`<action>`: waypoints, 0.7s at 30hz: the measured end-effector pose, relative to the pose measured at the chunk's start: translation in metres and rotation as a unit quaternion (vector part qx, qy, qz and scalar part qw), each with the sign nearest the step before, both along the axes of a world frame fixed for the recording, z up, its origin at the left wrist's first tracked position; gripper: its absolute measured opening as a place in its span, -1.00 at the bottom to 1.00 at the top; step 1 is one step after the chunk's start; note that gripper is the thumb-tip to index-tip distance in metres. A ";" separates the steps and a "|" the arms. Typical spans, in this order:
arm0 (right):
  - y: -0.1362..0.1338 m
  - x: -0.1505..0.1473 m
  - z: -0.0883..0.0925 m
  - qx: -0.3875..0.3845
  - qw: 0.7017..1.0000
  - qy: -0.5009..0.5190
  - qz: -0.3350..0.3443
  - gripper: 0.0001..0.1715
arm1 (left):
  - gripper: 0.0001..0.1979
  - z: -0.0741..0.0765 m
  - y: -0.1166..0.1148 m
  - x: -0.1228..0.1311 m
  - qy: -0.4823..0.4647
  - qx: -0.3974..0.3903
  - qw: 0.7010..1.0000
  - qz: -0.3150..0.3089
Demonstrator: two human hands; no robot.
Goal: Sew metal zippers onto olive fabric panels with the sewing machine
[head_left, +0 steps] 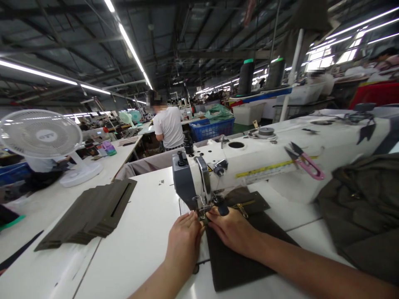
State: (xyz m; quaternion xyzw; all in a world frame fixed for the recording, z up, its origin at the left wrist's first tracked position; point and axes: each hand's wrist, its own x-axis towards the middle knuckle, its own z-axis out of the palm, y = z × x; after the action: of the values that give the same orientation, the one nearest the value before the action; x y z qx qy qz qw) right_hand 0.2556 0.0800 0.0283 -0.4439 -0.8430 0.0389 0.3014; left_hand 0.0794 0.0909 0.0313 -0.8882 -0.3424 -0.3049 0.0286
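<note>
Under the presser foot of a white sewing machine (pixel 202 203) lies a dark olive fabric panel (pixel 237 265), spread towards me over the table. My left hand (pixel 185 236) is just left of the needle area, its fingers pressed together at the panel's edge. Close to the foot on the right, my right hand (pixel 232 230) grips the same panel, thumb and fingers drawn together. Its fingertips nearly meet those of my left hand. Behind the right wrist, a brass-coloured zipper (pixel 242 209) shows on a piece of dark fabric. The exact fingertip contact is partly hidden.
A fanned stack of cut olive panels (pixel 90 211) lies on the left. Pink-handled thread snips (pixel 307 162) rest against the machine arm. Bulky dark fabric (pixel 364 216) is heaped at right. A white fan (pixel 43 137) stands at far left; a person (pixel 170 126) works beyond the machine.
</note>
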 end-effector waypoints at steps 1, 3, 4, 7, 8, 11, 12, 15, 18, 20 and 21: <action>0.000 0.000 -0.001 0.000 1.000 -0.002 -0.003 -0.78 | -0.87 -0.001 0.000 0.000 0.000 -0.003 1.000 0.002; -0.001 0.000 -0.003 -0.001 1.000 -0.003 -0.008 -0.77 | -0.88 -0.001 -0.001 0.000 -0.004 -0.009 1.000 0.003; 0.000 -0.001 -0.003 -0.002 1.000 -0.003 -0.011 -0.77 | -0.88 -0.001 -0.001 0.000 -0.005 -0.014 1.000 0.003; 0.000 -0.003 -0.004 0.003 1.000 -0.010 -0.017 -0.76 | -0.85 0.001 -0.001 -0.001 -0.006 -0.030 1.000 0.007; 0.000 -0.003 -0.004 0.007 0.999 -0.019 -0.027 -0.75 | -0.82 0.003 -0.002 -0.001 -0.001 -0.037 0.999 0.013; -0.006 -0.001 -0.004 0.004 0.994 -0.056 -0.095 -0.55 | -0.73 0.009 -0.008 -0.003 0.048 -0.056 0.994 0.081; -0.010 0.001 -0.005 -0.003 0.990 -0.070 -0.119 -0.43 | -0.72 0.011 -0.012 -0.003 0.078 -0.061 0.989 0.109; -0.034 0.010 -0.011 -0.017 0.982 -0.108 -0.155 -0.17 | -0.48 0.011 -0.029 -0.004 0.157 -0.077 0.976 0.129; -0.070 0.014 -0.022 0.041 0.977 -0.129 -0.164 -0.14 | -0.42 0.004 -0.054 -0.004 0.141 -0.103 0.982 0.065; -0.095 0.013 -0.034 0.116 0.972 -0.139 -0.150 -0.13 | -0.51 0.000 -0.078 -0.004 0.055 -0.131 0.989 0.051; -0.105 0.011 -0.042 0.157 0.969 -0.139 -0.133 -0.11 | -0.56 0.000 -0.091 -0.004 -0.003 -0.157 0.986 0.059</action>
State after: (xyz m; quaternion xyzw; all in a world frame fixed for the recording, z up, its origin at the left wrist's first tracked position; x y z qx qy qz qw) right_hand 0.2664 -0.0249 -0.0138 -0.5005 -0.8055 -0.1961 0.2495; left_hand 0.0755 0.0001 0.0311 -0.8593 -0.4376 -0.2474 -0.0944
